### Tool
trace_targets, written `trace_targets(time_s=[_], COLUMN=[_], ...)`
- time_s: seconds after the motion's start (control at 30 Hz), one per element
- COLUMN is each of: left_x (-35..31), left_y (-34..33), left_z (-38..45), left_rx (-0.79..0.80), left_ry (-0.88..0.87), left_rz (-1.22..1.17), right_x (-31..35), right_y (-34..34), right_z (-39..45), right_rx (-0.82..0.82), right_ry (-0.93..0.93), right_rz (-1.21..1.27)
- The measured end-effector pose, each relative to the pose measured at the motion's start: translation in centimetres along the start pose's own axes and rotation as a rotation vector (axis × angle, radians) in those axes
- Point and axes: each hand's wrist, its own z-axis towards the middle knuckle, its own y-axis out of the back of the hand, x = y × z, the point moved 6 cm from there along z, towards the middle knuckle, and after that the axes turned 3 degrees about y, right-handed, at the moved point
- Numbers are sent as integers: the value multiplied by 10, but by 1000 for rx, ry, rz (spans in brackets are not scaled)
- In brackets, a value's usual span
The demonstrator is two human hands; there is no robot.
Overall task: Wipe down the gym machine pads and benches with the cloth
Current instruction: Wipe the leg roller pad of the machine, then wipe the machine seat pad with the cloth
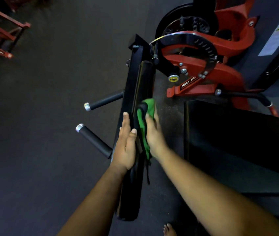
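A long black pad (143, 86) stands on edge on the machine's black arm, running from the upper middle toward me. My left hand (126, 143) lies flat against its left side with straight fingers. My right hand (153, 132) presses a green and black cloth (144, 126) against the pad's right side, fingers wrapped over the cloth. The cloth's tail hangs down below my right wrist. A wide black seat pad (237, 138) lies to the right.
The red machine frame (220, 72) with a chrome curved adjuster (208, 48) stands at the upper right. Two black handles with silver caps (101, 103) (92, 138) stick out left of the pad. Another red machine (2, 34) is far left. A bare foot (169, 229) shows at the bottom.
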Motion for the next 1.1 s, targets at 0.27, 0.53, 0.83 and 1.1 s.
trace_targets(time_s=[0.27, 0.53, 0.83, 1.1], left_x=[28, 40, 42, 1], left_y=[10, 14, 3, -42], left_z=[-85, -130, -205, -221], left_rx=[-42, -16, -35, 12], left_ry=[-16, 39, -67, -200], left_rz=[-49, -12, 436, -19], right_x=[-18, -44, -13, 29], right_y=[3, 12, 49, 147], right_z=[-41, -196, -260, -253], right_rx=[-11, 35, 269, 213], right_ry=[-20, -8, 191, -94], right_rz=[-103, -193, -630, -438])
